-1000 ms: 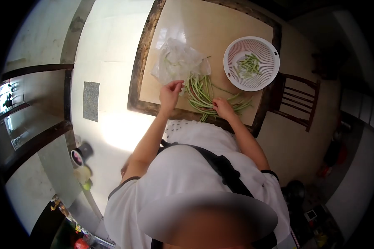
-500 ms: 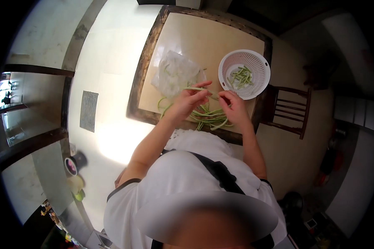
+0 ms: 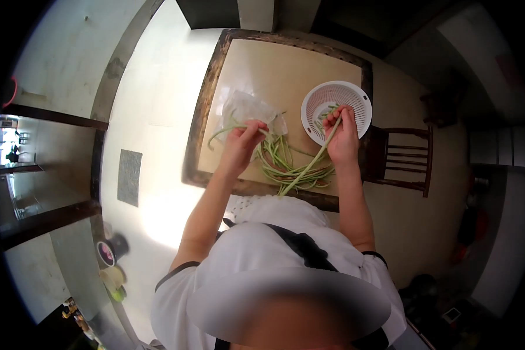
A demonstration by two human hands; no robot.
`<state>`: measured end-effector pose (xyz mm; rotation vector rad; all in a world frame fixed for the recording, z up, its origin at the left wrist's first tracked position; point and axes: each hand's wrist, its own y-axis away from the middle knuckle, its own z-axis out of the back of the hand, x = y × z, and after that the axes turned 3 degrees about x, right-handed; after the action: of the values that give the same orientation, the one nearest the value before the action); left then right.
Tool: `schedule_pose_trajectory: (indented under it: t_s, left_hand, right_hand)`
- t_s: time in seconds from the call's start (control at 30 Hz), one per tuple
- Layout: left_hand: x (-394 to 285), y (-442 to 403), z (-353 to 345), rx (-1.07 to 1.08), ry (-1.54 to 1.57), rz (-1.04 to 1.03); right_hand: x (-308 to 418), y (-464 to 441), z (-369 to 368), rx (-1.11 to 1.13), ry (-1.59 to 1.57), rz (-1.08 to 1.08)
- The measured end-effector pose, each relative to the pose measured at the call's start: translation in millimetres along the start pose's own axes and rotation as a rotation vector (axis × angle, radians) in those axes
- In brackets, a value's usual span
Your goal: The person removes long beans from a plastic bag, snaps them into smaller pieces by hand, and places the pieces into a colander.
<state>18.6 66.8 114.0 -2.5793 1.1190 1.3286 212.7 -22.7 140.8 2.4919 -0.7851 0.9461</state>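
Observation:
My left hand (image 3: 243, 146) is closed around a long green bean (image 3: 217, 133), whose free end curves out to the left over a clear plastic bag (image 3: 237, 104). At the near rim of a white colander (image 3: 365, 119), my right hand (image 3: 343, 140) grips another long bean (image 3: 312, 165), which slants down toward the table's near edge. Between and below both hands lies a tangled pile of long beans (image 3: 274, 163). Short cut bean pieces (image 3: 319, 125) show inside the colander, partly hidden behind my right fingers.
The square table (image 3: 274, 64) has a dark, rough wooden border. A wooden chair (image 3: 406, 156) stands against its right side. On the floor to the left are a bucket (image 3: 118, 246) and a dark grey mat (image 3: 129, 178).
My hands have moved apart, the left one leftward and the right one up to the colander. The right hand now holds a long bean. The whole view has shifted slightly.

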Motion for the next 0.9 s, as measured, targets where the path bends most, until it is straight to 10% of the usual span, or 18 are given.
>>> schedule_pose_trajectory:
  t_s: [0.27, 0.47, 0.6, 0.73, 0.9]
  left_hand:
    - [23, 7, -14, 0.253, -0.321, 0.182]
    - [13, -2, 6, -0.246, -0.061, -0.070]
    - [1, 1, 14, -0.178, 0.056, -0.113]
    - [7, 11, -26, 0.024, 0.384, 0.424]
    - [-6, -3, -21, -0.002, 0.324, 0.112]
  right_hand:
    - [-30, -11, -18, -0.052, -0.436, -0.060]
    - [-13, -12, -21, -0.032, -0.208, 0.208]
    - [0, 0, -43, 0.025, 0.022, 0.372]
    - [-24, 22, -69, 0.136, -0.119, 0.288]
    - [-32, 43, -44, 0.116, -0.171, 0.078]
